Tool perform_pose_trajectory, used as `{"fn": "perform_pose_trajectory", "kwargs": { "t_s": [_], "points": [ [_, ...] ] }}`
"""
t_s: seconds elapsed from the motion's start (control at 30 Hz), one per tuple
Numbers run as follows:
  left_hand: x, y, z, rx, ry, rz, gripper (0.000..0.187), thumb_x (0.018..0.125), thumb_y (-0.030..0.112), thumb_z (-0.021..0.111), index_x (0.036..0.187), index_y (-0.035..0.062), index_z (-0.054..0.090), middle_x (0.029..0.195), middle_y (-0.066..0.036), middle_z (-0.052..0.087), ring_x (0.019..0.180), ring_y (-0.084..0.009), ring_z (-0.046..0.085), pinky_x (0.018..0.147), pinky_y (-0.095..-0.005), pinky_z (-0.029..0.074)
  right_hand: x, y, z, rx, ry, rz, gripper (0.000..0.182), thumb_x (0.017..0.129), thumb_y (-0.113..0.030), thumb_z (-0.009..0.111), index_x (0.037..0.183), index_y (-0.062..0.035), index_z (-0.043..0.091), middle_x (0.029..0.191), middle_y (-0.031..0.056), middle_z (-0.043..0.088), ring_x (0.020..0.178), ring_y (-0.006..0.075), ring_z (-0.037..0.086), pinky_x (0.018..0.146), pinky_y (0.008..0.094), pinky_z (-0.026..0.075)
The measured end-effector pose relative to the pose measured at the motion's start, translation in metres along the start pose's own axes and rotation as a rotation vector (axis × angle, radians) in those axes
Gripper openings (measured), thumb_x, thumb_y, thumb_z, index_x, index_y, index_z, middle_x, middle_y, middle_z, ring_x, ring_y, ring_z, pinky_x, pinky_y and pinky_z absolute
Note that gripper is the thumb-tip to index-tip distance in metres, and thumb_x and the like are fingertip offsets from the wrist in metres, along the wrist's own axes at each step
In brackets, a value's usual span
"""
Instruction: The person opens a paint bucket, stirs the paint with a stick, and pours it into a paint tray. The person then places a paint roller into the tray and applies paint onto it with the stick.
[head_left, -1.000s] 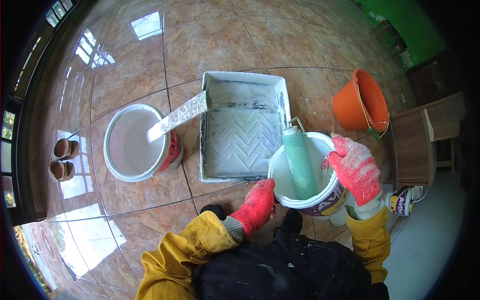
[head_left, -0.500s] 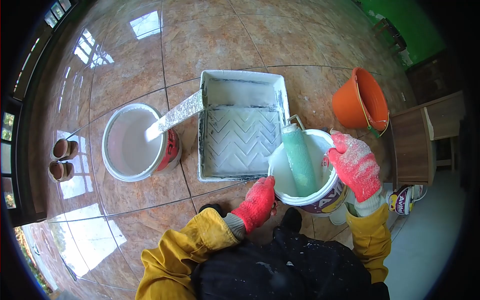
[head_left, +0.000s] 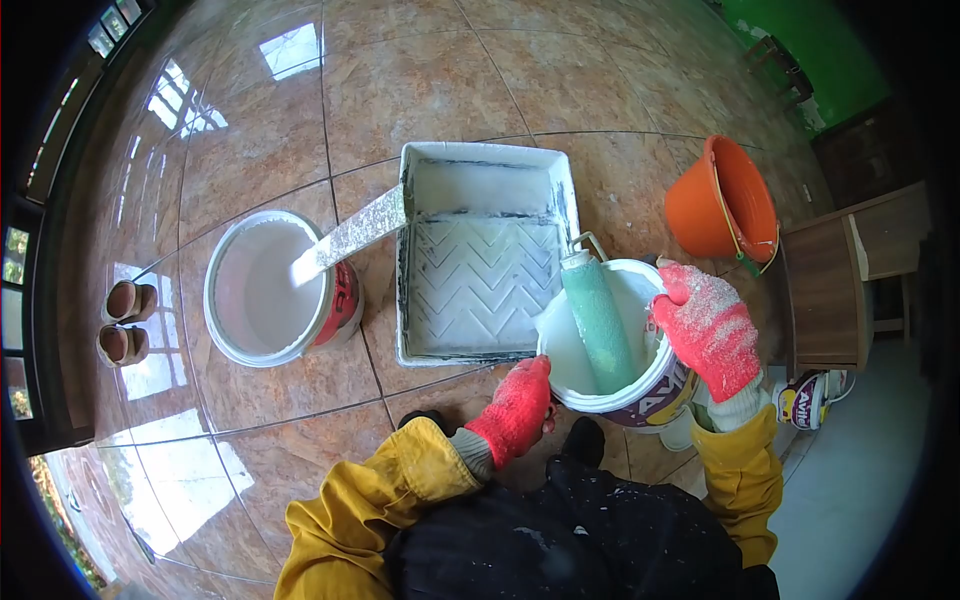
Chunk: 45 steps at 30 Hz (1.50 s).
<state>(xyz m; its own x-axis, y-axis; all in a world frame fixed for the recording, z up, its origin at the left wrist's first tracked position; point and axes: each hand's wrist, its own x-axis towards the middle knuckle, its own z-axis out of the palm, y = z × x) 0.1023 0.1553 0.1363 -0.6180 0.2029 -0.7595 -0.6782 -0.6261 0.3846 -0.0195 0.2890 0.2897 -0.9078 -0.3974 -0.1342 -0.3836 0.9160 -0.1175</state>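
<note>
Between my two gloved hands is a white paint bucket [head_left: 655, 390] with a purple label. A green paint roller [head_left: 597, 325] leans inside it, its wire frame sticking out past the far rim. My left hand [head_left: 515, 405], in a red glove, is closed at the bucket's near left rim. On the right rim my right hand [head_left: 708, 325] is closed too, its glove dusted with white. Just left of the bucket lies a paint tray [head_left: 485, 290] with a ridged slope and white paint. A paint-crusted flat stick [head_left: 350, 235] reaches from the tray's left edge into a second bucket [head_left: 340, 310].
An orange bucket [head_left: 690, 210] lies tilted at the right beside a wooden cabinet [head_left: 825, 290]. A smaller paint tub [head_left: 800, 400] stands near its foot. Brown shoes [head_left: 122, 342] are on the tiled floor [head_left: 420, 80] at the left. My feet are close below the tray.
Almost nothing differs. The view has shifted very slightly; both hands stay on the bucket's rim and the roller still leans inside.
</note>
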Motion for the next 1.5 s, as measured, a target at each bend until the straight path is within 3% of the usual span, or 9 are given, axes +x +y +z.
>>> {"fn": "perform_pose_trajectory", "kwargs": {
  "t_s": [0.53,0.63,0.7,0.83,0.9,1.23,1.43,1.5],
  "points": [
    [0.000,-0.001,0.002,0.017,0.028,-0.019,0.032,0.097,0.034,0.037,0.093,0.0055,0.050,0.058,-0.004,0.042,0.041,-0.0155,0.039,0.035,-0.0278,0.033,0.003,0.004,0.005,-0.045,0.012,-0.025,0.027,0.083,-0.023,0.056,0.102,-0.0058,0.064,0.096,0.0179,0.066,0.089,0.0355,0.064,0.078,0.0434,0.052],
    [0.000,-0.002,0.002,0.005,0.022,-0.002,0.032,0.097,0.034,0.037,0.091,0.0059,0.050,0.057,-0.004,0.042,0.041,-0.0156,0.039,0.036,-0.0280,0.033,0.003,0.008,0.010,-0.056,0.117,-0.103,0.032,0.083,-0.024,0.055,0.107,-0.0049,0.064,0.100,0.0179,0.066,0.092,0.0352,0.063,0.081,0.0429,0.051],
    [0.000,-0.003,0.001,0.025,0.007,0.001,0.032,0.097,0.035,0.037,0.090,0.0064,0.050,0.056,-0.004,0.042,0.041,-0.0156,0.039,0.036,-0.0282,0.033,0.004,-0.003,-0.001,-0.054,-0.066,0.035,0.043,0.081,-0.022,0.057,0.117,0.0004,0.061,0.113,0.0195,0.063,0.103,0.0344,0.061,0.090,0.0394,0.048],
    [0.001,-0.002,0.001,0.013,-0.001,-0.016,0.032,0.097,0.036,0.038,0.089,0.0068,0.049,0.056,-0.004,0.042,0.041,-0.0160,0.039,0.037,-0.0288,0.033,0.006,-0.002,0.001,-0.044,-0.087,0.051,0.042,0.082,-0.022,0.058,0.117,0.0003,0.061,0.113,0.0196,0.063,0.102,0.0346,0.061,0.090,0.0395,0.048],
    [0.001,-0.002,0.003,-0.020,0.023,-0.020,0.032,0.096,0.037,0.038,0.088,0.0078,0.049,0.056,-0.004,0.043,0.040,-0.0166,0.039,0.038,-0.0294,0.032,0.004,0.004,0.007,-0.058,0.030,-0.019,0.033,0.083,-0.025,0.055,0.108,-0.0047,0.064,0.104,0.0177,0.065,0.095,0.0347,0.063,0.082,0.0426,0.051],
    [-0.003,0.003,0.005,0.076,0.036,-0.065,0.033,0.096,0.039,0.037,0.089,0.0090,0.049,0.055,-0.004,0.042,0.039,-0.0169,0.038,0.038,-0.0302,0.031,0.000,0.008,0.007,-0.038,0.060,-0.020,0.033,0.083,-0.025,0.056,0.108,-0.0043,0.064,0.102,0.0176,0.065,0.094,0.0347,0.063,0.082,0.0427,0.051],
    [-0.001,0.000,0.006,0.037,0.012,0.026,0.034,0.098,0.037,0.036,0.091,0.0064,0.049,0.059,-0.005,0.044,0.042,-0.0160,0.040,0.038,-0.0288,0.033,-0.005,0.010,0.001,0.020,0.011,0.019,0.033,0.082,-0.023,0.056,0.109,-0.0033,0.063,0.102,0.0178,0.066,0.094,0.0347,0.063,0.081,0.0425,0.051],
    [-0.005,0.004,0.010,0.151,0.024,0.058,0.035,0.098,0.037,0.036,0.093,0.0047,0.049,0.061,-0.005,0.045,0.042,-0.0158,0.040,0.038,-0.0289,0.036,-0.011,0.017,0.002,0.081,0.022,0.037,0.035,0.082,-0.021,0.056,0.111,-0.0027,0.062,0.105,0.0187,0.065,0.096,0.0347,0.063,0.083,0.0413,0.051]
  ]
}}
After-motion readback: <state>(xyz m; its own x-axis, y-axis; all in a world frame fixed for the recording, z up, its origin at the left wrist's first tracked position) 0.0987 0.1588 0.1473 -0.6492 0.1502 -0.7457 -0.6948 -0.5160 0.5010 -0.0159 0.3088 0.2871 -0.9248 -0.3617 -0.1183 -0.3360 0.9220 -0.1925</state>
